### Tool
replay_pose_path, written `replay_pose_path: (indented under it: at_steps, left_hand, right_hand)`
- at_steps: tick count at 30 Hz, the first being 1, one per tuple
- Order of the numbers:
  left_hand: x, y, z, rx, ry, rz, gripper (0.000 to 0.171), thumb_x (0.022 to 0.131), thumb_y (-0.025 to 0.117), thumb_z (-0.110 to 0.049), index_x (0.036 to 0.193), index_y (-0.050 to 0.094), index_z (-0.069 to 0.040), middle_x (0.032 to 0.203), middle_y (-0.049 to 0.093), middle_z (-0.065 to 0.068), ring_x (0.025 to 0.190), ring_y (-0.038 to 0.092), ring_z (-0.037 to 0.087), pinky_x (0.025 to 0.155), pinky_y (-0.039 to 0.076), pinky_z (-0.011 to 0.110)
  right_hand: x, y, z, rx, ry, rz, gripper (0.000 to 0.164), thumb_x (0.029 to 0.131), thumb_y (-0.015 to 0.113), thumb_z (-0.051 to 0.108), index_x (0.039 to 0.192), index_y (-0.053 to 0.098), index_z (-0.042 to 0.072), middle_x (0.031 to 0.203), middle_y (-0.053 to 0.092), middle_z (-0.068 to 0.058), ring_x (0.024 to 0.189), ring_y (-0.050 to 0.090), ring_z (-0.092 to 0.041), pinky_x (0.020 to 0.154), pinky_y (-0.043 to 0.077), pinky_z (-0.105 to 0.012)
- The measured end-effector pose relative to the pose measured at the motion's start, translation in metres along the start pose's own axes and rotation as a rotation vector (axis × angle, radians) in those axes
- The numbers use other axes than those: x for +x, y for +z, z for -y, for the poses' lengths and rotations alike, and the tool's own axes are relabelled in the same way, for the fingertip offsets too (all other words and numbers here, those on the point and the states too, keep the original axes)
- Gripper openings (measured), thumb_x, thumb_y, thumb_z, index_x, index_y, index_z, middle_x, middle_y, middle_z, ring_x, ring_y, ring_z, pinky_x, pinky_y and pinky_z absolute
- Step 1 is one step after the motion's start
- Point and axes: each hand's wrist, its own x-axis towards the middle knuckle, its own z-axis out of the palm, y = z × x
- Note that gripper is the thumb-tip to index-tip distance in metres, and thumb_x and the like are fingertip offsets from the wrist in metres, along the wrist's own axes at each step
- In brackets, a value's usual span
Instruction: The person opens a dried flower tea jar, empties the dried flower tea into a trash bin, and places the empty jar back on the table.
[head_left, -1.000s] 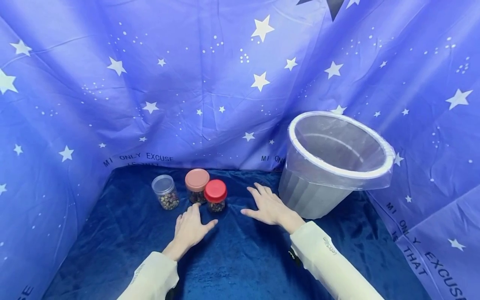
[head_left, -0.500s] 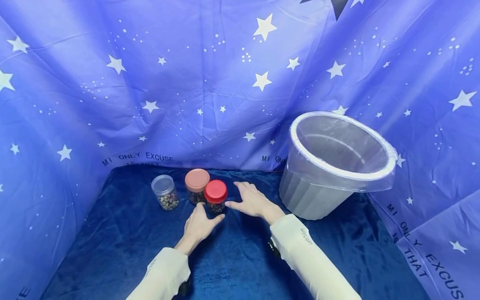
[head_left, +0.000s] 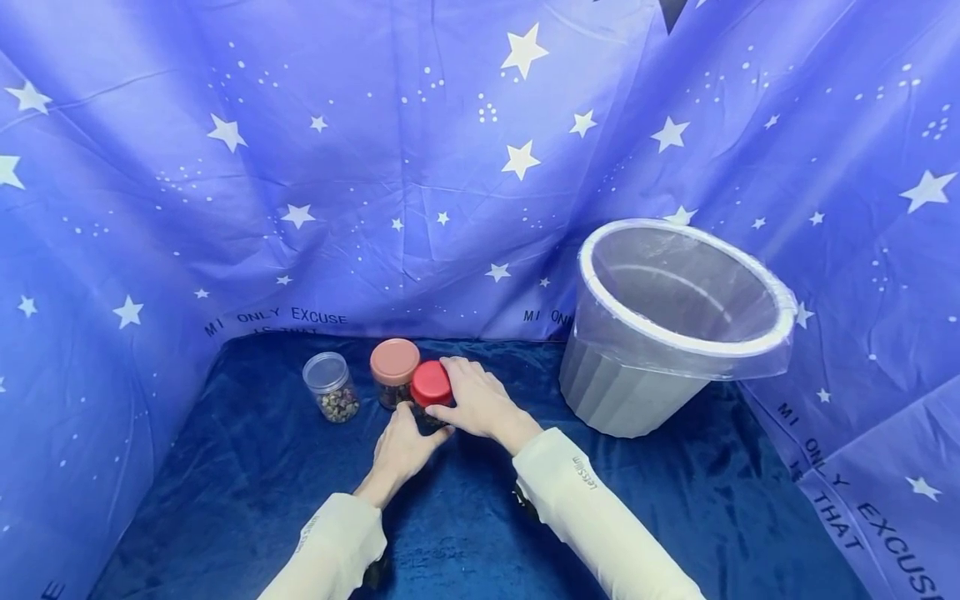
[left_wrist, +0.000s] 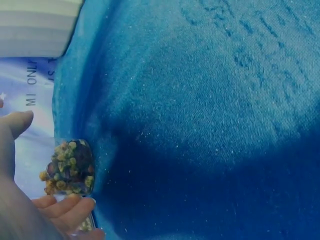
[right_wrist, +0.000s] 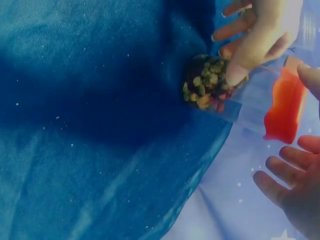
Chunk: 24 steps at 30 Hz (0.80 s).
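A clear jar with a red lid [head_left: 431, 382] stands on the blue cloth, part full of small dried buds. My left hand [head_left: 400, 454] is low at its near side; in the left wrist view the thumb and fingers spread on either side of the jar [left_wrist: 71, 167]. In the right wrist view the left thumb overlaps the jar's lower part. My right hand [head_left: 483, 402] is at the lid from the right, fingers parted around it. The right thumb overlaps the lid [right_wrist: 285, 110] in its wrist view, while the other fingers [right_wrist: 285, 172] show a gap from it.
Right behind the red-lidded jar is a wider jar with a peach lid [head_left: 395, 362]. To the left stands a clear-lidded jar [head_left: 331, 388] of dried buds. A grey bin [head_left: 630, 387] with a clear liner is at the right. Starry purple fabric [head_left: 405, 167] hangs behind.
My right hand has moved left from beside the bin to the red lid. The left hand has shifted slightly right, closer to the jar. The jars stay in place.
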Motion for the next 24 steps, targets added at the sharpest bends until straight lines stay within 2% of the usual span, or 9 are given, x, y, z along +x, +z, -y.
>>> replay_pose_path:
  at_steps: [5, 12, 17, 19, 24]
  left_hand:
    - [-0.001, 0.001, 0.002, 0.002, 0.06, -0.015, 0.079, 0.078, 0.075, -0.05, 0.133, 0.046, 0.0, 0.127, 0.059, 0.021, 0.117, 0.059, 0.038, 0.097, 0.047, 0.055]
    - [-0.003, 0.003, 0.006, 0.136, 0.264, -0.038, 0.079, 0.08, 0.075, -0.046, 0.134, 0.045, 0.004, 0.123, 0.058, 0.024, 0.11, 0.061, 0.042, 0.093, 0.049, 0.056]
    - [-0.003, 0.005, 0.006, 0.178, 0.353, -0.074, 0.077, 0.081, 0.075, -0.044, 0.132, 0.045, 0.005, 0.121, 0.058, 0.023, 0.109, 0.061, 0.04, 0.095, 0.048, 0.056]
    - [-0.003, 0.005, 0.005, 0.189, 0.376, -0.078, 0.078, 0.081, 0.074, -0.044, 0.134, 0.044, 0.005, 0.123, 0.058, 0.023, 0.112, 0.06, 0.04, 0.099, 0.046, 0.056]
    - [-0.003, 0.009, 0.003, 0.21, 0.404, -0.065, 0.081, 0.083, 0.073, -0.045, 0.138, 0.041, 0.005, 0.13, 0.055, 0.022, 0.12, 0.056, 0.04, 0.106, 0.039, 0.059]
  right_hand:
    - [-0.001, 0.004, 0.003, -0.049, -0.005, -0.032, 0.077, 0.091, 0.064, 0.05, 0.15, 0.036, 0.008, 0.145, 0.048, -0.012, 0.13, 0.049, -0.03, 0.104, 0.046, -0.049]
    - [-0.004, 0.006, 0.002, -0.075, 0.043, -0.073, 0.072, 0.091, 0.061, 0.056, 0.15, 0.036, 0.022, 0.128, 0.051, -0.015, 0.109, 0.057, -0.031, 0.09, 0.052, -0.048]
    - [-0.008, 0.008, -0.001, -0.097, 0.06, -0.065, 0.067, 0.094, 0.055, 0.057, 0.152, 0.034, 0.031, 0.128, 0.048, -0.018, 0.108, 0.056, -0.033, 0.09, 0.052, -0.049]
    - [-0.01, 0.008, -0.003, -0.102, 0.072, -0.069, 0.066, 0.094, 0.054, 0.056, 0.151, 0.035, 0.03, 0.129, 0.047, -0.018, 0.109, 0.056, -0.034, 0.09, 0.052, -0.049]
    - [-0.013, 0.01, -0.01, -0.092, 0.119, -0.084, 0.07, 0.093, 0.054, 0.057, 0.149, 0.035, 0.019, 0.123, 0.049, -0.018, 0.103, 0.058, -0.032, 0.085, 0.054, -0.046]
